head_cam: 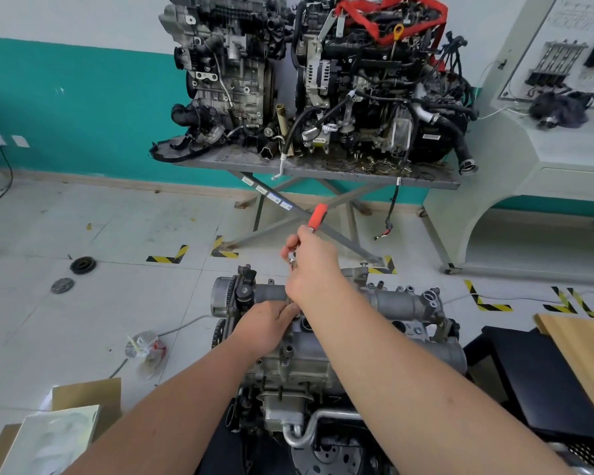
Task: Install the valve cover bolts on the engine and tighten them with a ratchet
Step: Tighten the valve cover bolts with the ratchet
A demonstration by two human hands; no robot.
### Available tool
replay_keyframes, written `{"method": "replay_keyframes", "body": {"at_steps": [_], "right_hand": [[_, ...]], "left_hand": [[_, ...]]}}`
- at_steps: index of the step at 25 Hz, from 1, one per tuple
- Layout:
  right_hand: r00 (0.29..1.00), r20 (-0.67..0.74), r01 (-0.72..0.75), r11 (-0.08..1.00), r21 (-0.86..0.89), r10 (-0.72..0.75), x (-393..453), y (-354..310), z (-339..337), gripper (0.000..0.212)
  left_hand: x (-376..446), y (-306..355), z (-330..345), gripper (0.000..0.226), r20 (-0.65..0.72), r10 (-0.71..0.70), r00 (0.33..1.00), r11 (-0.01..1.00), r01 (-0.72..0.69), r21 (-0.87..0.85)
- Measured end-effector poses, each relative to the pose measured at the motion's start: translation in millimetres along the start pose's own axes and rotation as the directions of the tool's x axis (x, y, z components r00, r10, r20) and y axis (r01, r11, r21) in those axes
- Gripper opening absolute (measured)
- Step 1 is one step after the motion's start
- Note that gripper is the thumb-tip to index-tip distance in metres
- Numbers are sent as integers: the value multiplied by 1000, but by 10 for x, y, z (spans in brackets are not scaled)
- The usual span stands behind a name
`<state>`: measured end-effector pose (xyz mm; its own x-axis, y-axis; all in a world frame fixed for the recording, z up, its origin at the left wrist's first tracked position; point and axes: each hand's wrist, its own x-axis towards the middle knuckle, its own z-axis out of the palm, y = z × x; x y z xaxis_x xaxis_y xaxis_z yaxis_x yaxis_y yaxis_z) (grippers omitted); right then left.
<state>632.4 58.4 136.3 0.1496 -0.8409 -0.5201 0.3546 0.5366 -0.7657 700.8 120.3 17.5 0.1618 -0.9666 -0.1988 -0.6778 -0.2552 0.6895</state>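
Head: ratchet (317, 216) in R fingers (290, 250) (red grip)

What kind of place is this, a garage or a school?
Probably an auto-mechanics training workshop: two engines sit on a metal stand, a display board of parts stands at the right, and yellow-black tape marks the tiled floor.

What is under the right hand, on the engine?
The right hand grips a red-handled ratchet. Below it lies the valve cover, where the left hand rests. The ratchet's head and any bolt are hidden.
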Motion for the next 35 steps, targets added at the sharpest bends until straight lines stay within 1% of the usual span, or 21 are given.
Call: {"method": "replay_keyframes", "body": {"at_steps": [2, 4, 6, 7, 9, 12, 14, 16, 18, 20, 22, 24, 26, 27, 29, 30, 31, 32, 33, 34, 35], "right_hand": [[978, 204, -38, 999, -25, 42, -3, 65, -137, 29], [905, 388, -118, 980, -163, 174, 37, -15, -243, 29], [844, 474, -147, 958, -247, 252, 100, -147, -297, 37], [838, 480, -149, 955, -258, 260, 130, -190, -297, 41], [884, 413, -145, 968, -205, 220, 137, -148, -238, 45], [991, 130, -43, 998, 50, 36, 112, 76, -96, 43], [996, -54, 73, 991, 114, -68, 69, 189, -63, 48], [980, -104, 178, 979, 98, -168, 4, 300, -78, 53], [963, 50, 260, 962, 84, -264, -55, 418, -157, 52], [917, 314, 230, 969, 91, -248, -61, 431, -281, 42], [804, 571, 139, 986, 95, -168, 19, 321, -426, 28], [681, 730, 79, 997, 9, -61, 75, 178, -525, 30], [636, 771, 95, 994, -59, -15, 110, 140, -533, 38], [644, 764, 114, 993, -42, -42, 109, 166, -502, 40], [709, 667, 286, 958, 24, -228, 97, 317, -426, 40], [713, 577, 488, 873, 1, -399, 111, 414, -417, 35], [620, 515, 726, 682, -91, -591, 141, 490, -427, 27], [420, 541, 905, 381, -190, -729, 177, 531, -458, 19], [203, 631, 970, 64, -235, -749, 225, 543, -499, 16], [46, 725, 957, -178, -230, -687, 273, 515, -530, 17], [-37, 794, 922, -328, -207, -607, 302, 451, -540, 19]], "left_hand": [[0, -2, 11, 48, 4, 5, 1000, 1000, -5, 17], [-3, 13, 15, 46, -3, -9, 1000, 1000, 10, 25], [-6, 10, 20, 44, 3, -16, 1000, 999, 16, 34], [-8, 11, 20, 43, 6, -15, 1000, 999, 15, 36], [-5, 8, 8, 44, 6, -3, 1000, 999, 3, 35], [8, 37, -7, 44, 16, -19, 1000, 999, 18, 46], [13, 44, -20, 42, 55, -32, 998, 990, 24, 141], [16, 37, -24, 31, 119, -36, 992, 964, 3, 267], [23, 27, -22, 15, 147, -31, 989, 951, -16, 310], [17, 28, -5, 17, 123, -28, 992, 965, -5, 261], [20, 24, -16, 29, 73, -60, 996, 991, 50, 124], [30, 48, -10, 41, 57, -95, 994, 995, 92, 48], [43, 44, 5, 46, 69, -103, 992, 993, 99, 62], [46, 38, -11, 47, 73, -109, 991, 993, 106, 48], [55, 30, -72, 41, 114, -122, 986, 992, 120, 29], [54, 62, -89, 33, 136, -131, 982, 991, 124, 57], [39, 131, -99, 25, 118, -146, 982, 986, 135, 96], [57, 212, -19, 25, 13, -145, 989, 974, 140, 178], [44, 323, -117, 31, -40, -255, 966, 919, 255, 302], [27, 432, -204, 35, -22, -334, 942, 921, 332, 203], [177, 671, -77, 36, -268, -278, 922, 886, 354, 299]]}}
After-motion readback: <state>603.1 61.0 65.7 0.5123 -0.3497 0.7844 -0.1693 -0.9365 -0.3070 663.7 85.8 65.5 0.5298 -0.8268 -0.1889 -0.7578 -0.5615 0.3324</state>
